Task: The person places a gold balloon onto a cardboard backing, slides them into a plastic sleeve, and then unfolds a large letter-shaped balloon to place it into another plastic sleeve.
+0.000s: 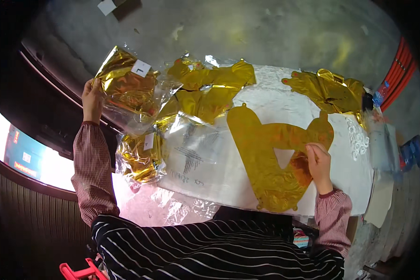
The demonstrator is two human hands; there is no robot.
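Observation:
A flat gold foil balloon (261, 154), letter-shaped with a triangular hole in its middle, lies over the front right part of the white table. My right hand (318, 165) is closed in a pinch on it, just right of the hole. Far to the left, my left hand (92, 100) grips the left edge of a clear bag with folded gold foil (126, 81) and a small white label. Other gold foil balloons (214, 88) lie beside that bag, partly under clear plastic. Below it sits a second bagged gold foil packet (137, 161), also labelled.
Another crumpled gold foil balloon (331, 91) rests at the table's far right corner. Small clear rings or loops (358, 140) are heaped by the right edge of the white table top (191, 182). A lit screen (32, 154) stands at left; red pipes (399, 72) are at right.

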